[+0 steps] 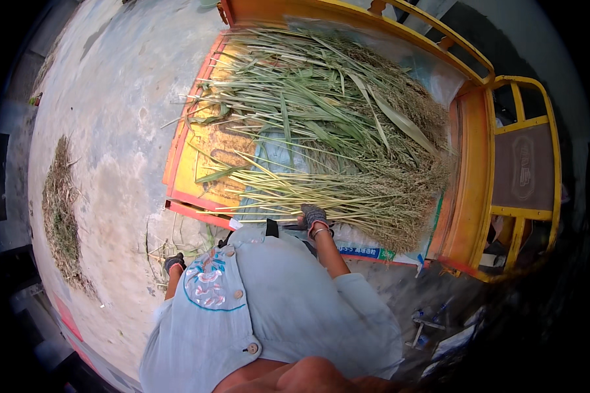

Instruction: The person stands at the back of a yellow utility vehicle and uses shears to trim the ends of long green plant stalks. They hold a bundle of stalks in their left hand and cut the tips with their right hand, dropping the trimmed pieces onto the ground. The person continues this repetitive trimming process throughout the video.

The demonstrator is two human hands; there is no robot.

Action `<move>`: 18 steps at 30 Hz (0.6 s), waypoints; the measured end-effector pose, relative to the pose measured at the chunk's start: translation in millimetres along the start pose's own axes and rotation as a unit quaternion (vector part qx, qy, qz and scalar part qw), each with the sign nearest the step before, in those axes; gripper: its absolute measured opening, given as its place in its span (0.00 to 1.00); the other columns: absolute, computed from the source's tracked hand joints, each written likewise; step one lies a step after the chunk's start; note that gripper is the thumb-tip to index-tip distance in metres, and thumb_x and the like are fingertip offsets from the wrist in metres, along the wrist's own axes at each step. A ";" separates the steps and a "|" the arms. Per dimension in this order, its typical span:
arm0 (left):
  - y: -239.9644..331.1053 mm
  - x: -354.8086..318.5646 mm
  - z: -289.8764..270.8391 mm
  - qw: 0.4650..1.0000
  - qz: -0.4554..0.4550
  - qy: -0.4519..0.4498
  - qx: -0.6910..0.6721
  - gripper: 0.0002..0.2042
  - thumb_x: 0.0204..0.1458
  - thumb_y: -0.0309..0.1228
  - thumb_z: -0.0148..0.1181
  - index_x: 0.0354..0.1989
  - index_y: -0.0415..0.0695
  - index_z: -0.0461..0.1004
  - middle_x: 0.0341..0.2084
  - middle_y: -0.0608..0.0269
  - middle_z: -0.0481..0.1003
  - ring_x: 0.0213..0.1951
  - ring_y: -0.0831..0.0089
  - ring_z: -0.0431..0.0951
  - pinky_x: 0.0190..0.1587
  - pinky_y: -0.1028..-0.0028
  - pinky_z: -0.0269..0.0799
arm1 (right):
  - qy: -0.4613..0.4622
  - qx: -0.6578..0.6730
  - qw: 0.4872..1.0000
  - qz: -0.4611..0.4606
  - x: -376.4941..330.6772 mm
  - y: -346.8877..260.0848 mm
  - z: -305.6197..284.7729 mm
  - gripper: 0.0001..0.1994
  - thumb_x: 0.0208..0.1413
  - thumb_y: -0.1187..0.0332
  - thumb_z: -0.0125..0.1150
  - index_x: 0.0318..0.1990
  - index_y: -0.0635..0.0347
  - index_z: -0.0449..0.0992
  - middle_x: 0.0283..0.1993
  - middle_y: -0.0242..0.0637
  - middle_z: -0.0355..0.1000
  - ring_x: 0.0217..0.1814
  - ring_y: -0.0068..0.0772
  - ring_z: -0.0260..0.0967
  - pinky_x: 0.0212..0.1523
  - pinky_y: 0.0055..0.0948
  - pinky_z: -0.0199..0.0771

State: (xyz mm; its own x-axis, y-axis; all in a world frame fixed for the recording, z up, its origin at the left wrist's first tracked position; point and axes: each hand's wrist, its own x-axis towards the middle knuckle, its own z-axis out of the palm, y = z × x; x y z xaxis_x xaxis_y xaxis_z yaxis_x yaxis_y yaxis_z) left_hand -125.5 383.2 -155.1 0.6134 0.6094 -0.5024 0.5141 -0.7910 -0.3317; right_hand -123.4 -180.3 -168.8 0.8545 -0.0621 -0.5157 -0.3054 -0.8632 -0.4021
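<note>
Long cut stalks (275, 187) with brown, bushy seed heads (400, 203) lie across the yellow cart bed (210, 160). Their bare ends point left and the heads right. My right hand (313, 217), in a dark grey glove with a bracelet at the wrist, closes on stalks at the near edge of the pile. My left hand (174, 262), also gloved, hangs low at my left side, beside loose leaves and stalk bits (157, 259) on the ground. Its fingers are too small and dark to make out. Greener, leafier stalks (308, 98) cover the far part of the bed.
An orange side wall (347, 21) borders the bed's far side. At right stands a yellow rail frame with a brown backrest (523, 167). Plastic sacking (373, 252) lies under the stalks. Dry plant litter (60, 213) is heaped on the concrete floor (111, 111) at left.
</note>
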 end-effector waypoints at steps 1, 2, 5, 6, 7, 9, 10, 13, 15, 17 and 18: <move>13.3 -19.3 -5.4 0.998 -0.010 0.016 -0.060 0.21 0.41 0.49 0.55 0.29 0.40 0.75 0.31 0.46 0.73 0.39 0.53 0.73 0.42 0.62 0.68 | -0.038 0.074 0.996 0.018 21.1 1.2 2.2 0.12 0.47 0.62 0.54 0.39 0.55 0.71 0.40 0.44 0.71 0.40 0.44 0.69 0.39 0.39 0.69; 37.2 -29.8 -20.4 0.995 -0.001 0.023 -0.093 0.23 0.41 0.49 0.55 0.29 0.37 0.75 0.31 0.41 0.73 0.39 0.49 0.73 0.42 0.60 0.67 | -0.066 0.156 0.984 0.062 34.4 8.9 7.2 0.15 0.47 0.59 0.53 0.41 0.55 0.72 0.42 0.44 0.70 0.43 0.45 0.68 0.43 0.40 0.67; 53.9 -30.3 -26.7 0.990 0.041 0.029 -0.135 0.22 0.40 0.49 0.56 0.30 0.38 0.76 0.30 0.43 0.74 0.37 0.50 0.74 0.41 0.61 0.68 | 0.113 0.253 0.952 0.131 48.7 -9.8 -58.9 0.21 0.46 0.53 0.54 0.43 0.58 0.73 0.40 0.45 0.72 0.46 0.47 0.68 0.47 0.40 0.65; 62.9 -26.6 -29.0 0.987 0.069 0.030 -0.138 0.22 0.40 0.48 0.57 0.29 0.38 0.76 0.29 0.44 0.74 0.37 0.51 0.74 0.40 0.61 0.68 | 0.183 0.178 0.956 0.140 63.1 0.0 -70.6 0.19 0.46 0.54 0.53 0.41 0.57 0.73 0.41 0.45 0.72 0.46 0.47 0.68 0.48 0.40 0.65; 74.9 -21.4 -39.0 0.980 0.082 0.025 -0.177 0.20 0.40 0.47 0.58 0.28 0.39 0.75 0.28 0.45 0.75 0.35 0.52 0.75 0.39 0.62 0.68 | 0.251 0.106 0.949 0.158 79.0 12.6 -79.7 0.18 0.47 0.55 0.52 0.40 0.57 0.74 0.42 0.46 0.71 0.45 0.48 0.68 0.48 0.40 0.65; 86.0 -17.2 -52.1 0.960 0.086 0.016 -0.265 0.17 0.39 0.44 0.59 0.26 0.40 0.75 0.26 0.47 0.75 0.32 0.54 0.75 0.37 0.63 0.69 | 0.249 0.012 0.952 0.177 118.8 30.7 -107.3 0.14 0.47 0.61 0.52 0.40 0.56 0.75 0.43 0.47 0.71 0.46 0.47 0.68 0.48 0.40 0.65; 81.1 -7.0 -46.7 0.961 0.094 0.062 -0.254 0.14 0.39 0.41 0.61 0.23 0.41 0.74 0.22 0.51 0.75 0.28 0.58 0.76 0.34 0.65 0.69 | 0.231 -0.027 0.961 0.151 131.5 20.1 -124.0 0.14 0.47 0.62 0.52 0.40 0.56 0.75 0.43 0.47 0.71 0.46 0.47 0.68 0.47 0.41 0.66; 64.4 41.2 -15.9 0.921 0.047 -0.018 -0.385 0.13 0.39 0.39 0.61 0.23 0.41 0.74 0.19 0.53 0.75 0.24 0.63 0.75 0.31 0.66 0.69 | 0.126 -0.123 0.979 0.103 152.4 -11.7 -166.7 0.13 0.45 0.64 0.52 0.39 0.55 0.76 0.44 0.47 0.71 0.46 0.46 0.68 0.44 0.42 0.68; 92.3 16.2 -45.1 0.912 0.055 -0.049 -0.404 0.11 0.42 0.37 0.60 0.23 0.41 0.73 0.14 0.58 0.72 0.17 0.69 0.71 0.22 0.68 0.67 | -0.021 -0.172 0.976 0.129 164.2 0.6 -161.5 0.13 0.45 0.65 0.52 0.37 0.54 0.77 0.43 0.47 0.71 0.46 0.46 0.69 0.41 0.44 0.70; 104.7 9.5 -50.8 0.864 0.045 -0.110 -0.489 0.10 0.43 0.36 0.60 0.23 0.41 0.72 0.12 0.60 0.70 0.14 0.71 0.69 0.18 0.69 0.66 | -0.034 -0.164 0.976 0.137 163.6 12.2 -141.5 0.12 0.47 0.65 0.51 0.37 0.54 0.77 0.43 0.46 0.71 0.46 0.47 0.69 0.41 0.43 0.70; 108.9 4.0 -51.1 0.868 0.076 -0.100 -0.481 0.10 0.44 0.36 0.60 0.25 0.41 0.72 0.11 0.62 0.68 0.11 0.74 0.66 0.14 0.71 0.63 | -0.054 -0.144 0.976 0.154 158.4 7.9 -139.9 0.12 0.48 0.65 0.50 0.38 0.54 0.77 0.45 0.45 0.71 0.47 0.46 0.68 0.42 0.41 0.69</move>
State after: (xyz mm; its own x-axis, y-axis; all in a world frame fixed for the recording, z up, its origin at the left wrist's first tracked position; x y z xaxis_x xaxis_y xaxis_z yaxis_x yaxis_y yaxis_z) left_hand -36.5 302.3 -152.5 0.6506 0.4052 -0.6423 0.7583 -0.3912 0.5214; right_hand 68.3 -267.1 -147.9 0.6868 -0.3018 -0.6613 -0.3969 -0.9179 0.0067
